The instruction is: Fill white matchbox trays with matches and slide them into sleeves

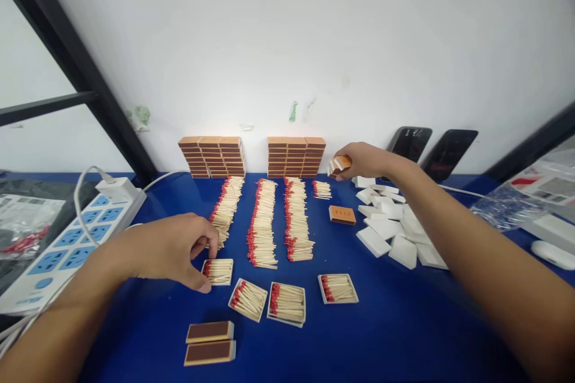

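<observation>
At the back right, my right hand [358, 158] is closed around an orange matchbox [342, 163]; fingers cover part of it, so I cannot tell whether it is more than one. My left hand [179, 251] has thumb and fingers apart at the left end of a small white tray of red-tipped matches [220, 272]. Contact with that tray is unclear. Several more filled trays [287, 304] lie to its right. Behind them run three long rows of loose matches [263, 224] and a small pile [322, 190]. One orange matchbox [342, 214] lies flat below my right hand.
Two stacks of matchboxes [296, 157] stand against the wall. Two matchboxes [209, 352] lie at the front, striking side up. White trays [395, 221] are heaped under my right forearm. Two phones [450, 154] lean at the back. A power strip [72, 239] with cables is left.
</observation>
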A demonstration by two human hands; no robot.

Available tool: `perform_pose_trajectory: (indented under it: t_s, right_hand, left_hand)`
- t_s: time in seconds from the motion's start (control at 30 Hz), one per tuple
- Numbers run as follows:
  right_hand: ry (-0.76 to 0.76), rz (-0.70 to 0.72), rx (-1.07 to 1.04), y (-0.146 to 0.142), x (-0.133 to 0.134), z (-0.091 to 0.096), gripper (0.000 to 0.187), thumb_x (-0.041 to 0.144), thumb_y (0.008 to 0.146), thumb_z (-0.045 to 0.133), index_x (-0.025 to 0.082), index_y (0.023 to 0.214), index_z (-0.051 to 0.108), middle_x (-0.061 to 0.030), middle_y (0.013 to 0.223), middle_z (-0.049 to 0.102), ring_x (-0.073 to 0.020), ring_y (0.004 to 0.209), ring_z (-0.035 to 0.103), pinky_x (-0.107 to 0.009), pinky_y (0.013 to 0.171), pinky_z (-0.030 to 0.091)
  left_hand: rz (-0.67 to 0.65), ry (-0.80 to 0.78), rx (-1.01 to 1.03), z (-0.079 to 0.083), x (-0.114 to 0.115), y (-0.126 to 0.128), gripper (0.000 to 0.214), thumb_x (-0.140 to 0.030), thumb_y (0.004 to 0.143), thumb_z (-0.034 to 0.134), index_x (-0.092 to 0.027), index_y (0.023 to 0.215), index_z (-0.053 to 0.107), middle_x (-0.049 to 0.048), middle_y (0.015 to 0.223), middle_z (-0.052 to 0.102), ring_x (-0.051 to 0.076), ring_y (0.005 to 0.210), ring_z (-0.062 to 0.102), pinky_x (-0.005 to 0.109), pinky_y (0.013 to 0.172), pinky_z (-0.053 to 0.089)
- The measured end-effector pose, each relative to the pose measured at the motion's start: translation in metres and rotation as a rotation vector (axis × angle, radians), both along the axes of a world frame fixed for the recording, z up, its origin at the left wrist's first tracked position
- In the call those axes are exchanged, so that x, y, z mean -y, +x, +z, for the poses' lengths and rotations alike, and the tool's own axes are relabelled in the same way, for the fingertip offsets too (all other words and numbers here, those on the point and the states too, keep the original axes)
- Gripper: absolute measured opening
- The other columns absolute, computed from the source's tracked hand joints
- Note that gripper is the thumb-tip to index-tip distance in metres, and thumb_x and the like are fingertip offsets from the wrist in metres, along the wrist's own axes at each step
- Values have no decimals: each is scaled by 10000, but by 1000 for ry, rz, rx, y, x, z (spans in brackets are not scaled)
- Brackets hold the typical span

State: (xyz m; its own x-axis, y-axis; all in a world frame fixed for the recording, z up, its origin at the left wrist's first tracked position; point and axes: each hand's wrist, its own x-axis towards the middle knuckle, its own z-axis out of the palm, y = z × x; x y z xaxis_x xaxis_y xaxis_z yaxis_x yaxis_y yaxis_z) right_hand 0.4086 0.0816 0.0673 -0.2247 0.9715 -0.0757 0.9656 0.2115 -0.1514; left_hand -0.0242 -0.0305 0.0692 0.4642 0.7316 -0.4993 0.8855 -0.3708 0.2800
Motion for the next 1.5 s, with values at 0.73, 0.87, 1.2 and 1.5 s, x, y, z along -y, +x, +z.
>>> perform_pose_trajectory:
  t_s: [0.73,0.87,1.2,1.5]
  right_hand:
    - [-45,-205,149,23,-22,-40,523,699,782,744,198,923,703,-154,954,775,-313,839,715,-377,653,477]
    - [-29,-189,131,24,-24,-45,511,707,807,718,201,871,689,-160,923,775,-307,820,716,-365,641,454]
    - [13,-154,36,14,-24,-53,499,706,857,653,210,805,663,-130,859,768,-280,792,711,-341,640,447]
    - [29,-156,0,6,-20,-49,459,658,851,682,218,730,640,-111,799,755,-271,752,704,-336,635,444]
  left_hand:
    - [11,6,-21,0,2,0,474,-584,587,873,-269,920,754,-9,866,639,196,746,598,310,612,371]
    - [10,-6,-20,1,3,-1,450,-589,609,864,-276,916,762,-8,869,641,197,758,601,309,615,370]
    - [9,-7,-16,1,3,0,446,-587,612,860,-272,913,763,-1,876,642,204,780,608,312,627,376]
    - [-6,-14,-5,3,3,2,432,-576,621,853,-257,895,758,-4,849,627,192,752,592,301,599,357]
